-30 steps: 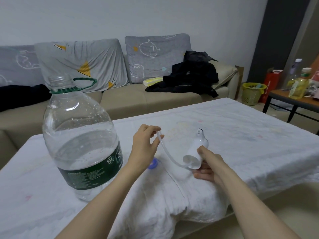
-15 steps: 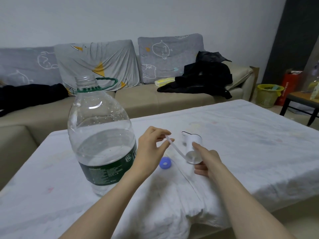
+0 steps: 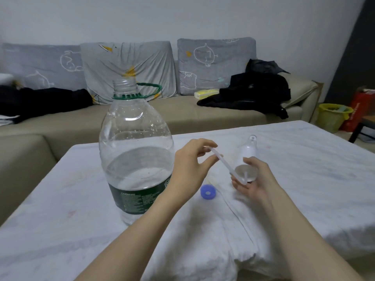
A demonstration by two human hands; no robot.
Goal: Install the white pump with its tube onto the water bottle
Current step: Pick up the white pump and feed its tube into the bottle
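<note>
A large clear water bottle (image 3: pixel 136 151) stands upright on the white-covered table (image 3: pixel 304 179), uncapped, about a third full, with a green handle ring at its neck. My right hand (image 3: pixel 255 179) holds the white pump (image 3: pixel 246 157) by its wide base, which faces me. A thin clear tube (image 3: pixel 225 164) runs from that base up and left to my left hand (image 3: pixel 192 165), which pinches its free end between thumb and fingers. Both hands are just right of the bottle, below the level of its mouth.
A blue bottle cap (image 3: pixel 208 191) lies on the cloth between my hands. Behind the table is a beige sofa (image 3: pixel 172 112) with grey cushions and black clothes. A yellow-green bin (image 3: pixel 332 116) and a red box stand at the far right.
The view has swung left, so the bottle sits nearer the middle. My right hand has turned the pump so its base faces me. My left hand still pinches the tube end.
</note>
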